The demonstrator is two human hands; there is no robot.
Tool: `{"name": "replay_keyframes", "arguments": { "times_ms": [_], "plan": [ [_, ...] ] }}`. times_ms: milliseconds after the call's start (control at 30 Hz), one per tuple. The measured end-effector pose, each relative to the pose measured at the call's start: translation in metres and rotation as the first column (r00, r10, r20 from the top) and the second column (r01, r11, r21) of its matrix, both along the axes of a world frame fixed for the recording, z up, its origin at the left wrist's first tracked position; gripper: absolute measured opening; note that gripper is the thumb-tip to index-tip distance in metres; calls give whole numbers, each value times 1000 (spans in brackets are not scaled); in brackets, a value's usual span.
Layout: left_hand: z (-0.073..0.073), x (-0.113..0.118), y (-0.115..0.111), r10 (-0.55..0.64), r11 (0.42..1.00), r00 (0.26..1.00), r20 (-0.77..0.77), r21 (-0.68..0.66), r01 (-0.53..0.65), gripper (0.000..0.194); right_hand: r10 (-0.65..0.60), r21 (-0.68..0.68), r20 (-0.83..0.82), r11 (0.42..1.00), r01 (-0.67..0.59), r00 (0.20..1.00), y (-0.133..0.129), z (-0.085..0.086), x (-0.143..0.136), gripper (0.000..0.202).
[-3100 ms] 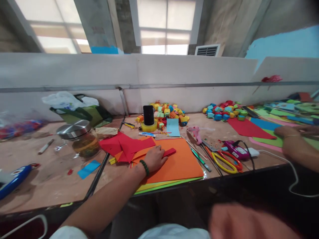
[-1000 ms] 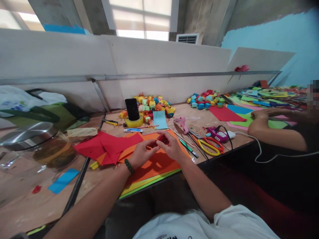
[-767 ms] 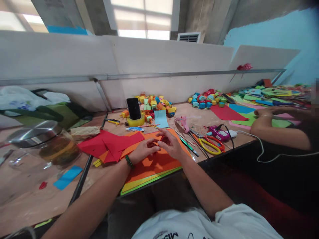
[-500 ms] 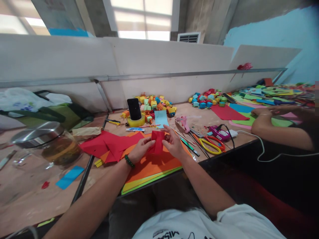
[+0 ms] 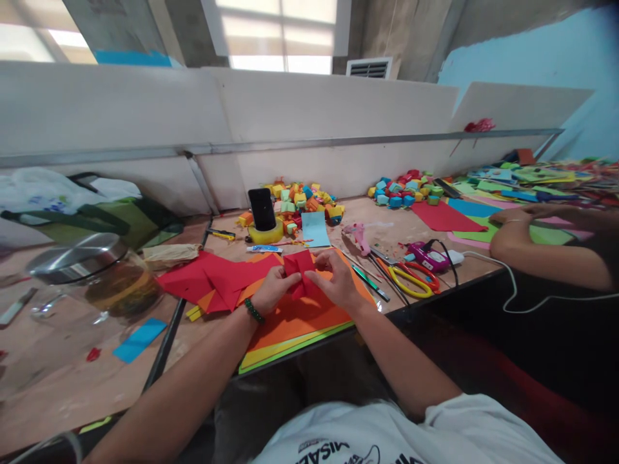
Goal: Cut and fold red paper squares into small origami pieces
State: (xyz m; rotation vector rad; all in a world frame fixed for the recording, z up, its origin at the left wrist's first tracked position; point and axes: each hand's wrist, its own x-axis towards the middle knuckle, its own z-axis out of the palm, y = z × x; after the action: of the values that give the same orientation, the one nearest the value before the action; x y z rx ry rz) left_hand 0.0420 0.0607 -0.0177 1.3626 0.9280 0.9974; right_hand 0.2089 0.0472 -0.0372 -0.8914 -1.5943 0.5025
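A small piece of folded red paper (image 5: 300,263) is held upright between my two hands, above a stack of coloured sheets. My left hand (image 5: 275,289) grips its left edge, thumb on the near face. On the other side, my right hand (image 5: 334,281) pinches the right edge with thumb and curled fingers. Beneath them lies an orange sheet (image 5: 294,328) with yellow and green sheets under it. Larger red paper (image 5: 207,280) spreads to the left of my left hand. A light blue paper square (image 5: 315,229) lies just beyond.
A phone (image 5: 262,209) leans on a yellow tape roll (image 5: 265,233). Small paper cubes (image 5: 409,188) are heaped behind. Scissors (image 5: 411,281), a pink glue gun (image 5: 358,238) and a purple power strip (image 5: 428,256) lie right. A glass teapot (image 5: 116,290) stands left. A co-worker's arm (image 5: 546,261) rests far right.
My right fingers, stretched out before, have curled in against the red paper. The paper has shifted slightly left and tilted, showing a different folded face.
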Motion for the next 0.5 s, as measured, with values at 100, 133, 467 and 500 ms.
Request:
{"name": "replay_keyframes", "arguments": {
  "times_ms": [100, 133, 467, 500],
  "plan": [
    [2, 0, -2, 38, 999, 999, -16, 27, -37, 26, -9, -22, 105, 1000, 12, 994, -5, 4, -3, 36],
    [2, 0, -3, 49, 998, 999, -20, 33, -48, 25, -6, -41, 133, 999, 12, 991, -6, 5, -4, 38],
    [4, -2, -2, 65, 998, 998, 3, 24, -65, 33, 99, -247, -164, 959, -138, 982, 4, 1, -2, 22],
    [5, -1, -2, 59, 998, 998, 12, 15, -59, 33, 105, -270, -209, 949, -161, 972, 5, 1, -1, 24]
  ]
}}
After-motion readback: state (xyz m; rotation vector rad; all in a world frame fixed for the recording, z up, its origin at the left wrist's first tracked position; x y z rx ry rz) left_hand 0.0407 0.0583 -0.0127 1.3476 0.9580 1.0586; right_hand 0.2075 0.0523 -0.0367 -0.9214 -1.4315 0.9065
